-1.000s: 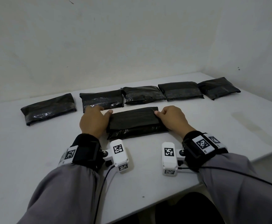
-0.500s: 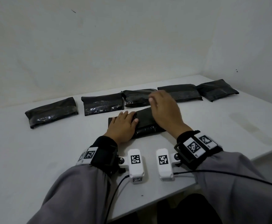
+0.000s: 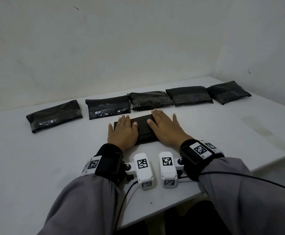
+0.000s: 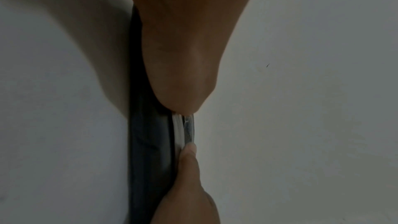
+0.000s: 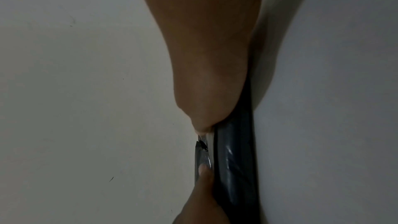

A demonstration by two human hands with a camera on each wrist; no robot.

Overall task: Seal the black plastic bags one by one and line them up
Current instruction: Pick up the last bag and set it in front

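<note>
Both your hands lie flat with fingers straight on the black bag (image 3: pixel 144 128) at frame centre of the head view, left hand (image 3: pixel 122 133) on its left half, right hand (image 3: pixel 166 129) on its right, gripping nothing. Five more bags (image 3: pixel 108 108) sit in a row across the bench (image 3: pixel 36 167) just behind. Looks like you're pressing the seal: push evenly, sweep from the middle outward, and check the flap edge (image 4: pixel 187 129) at your thumbs is stuck down.
</note>
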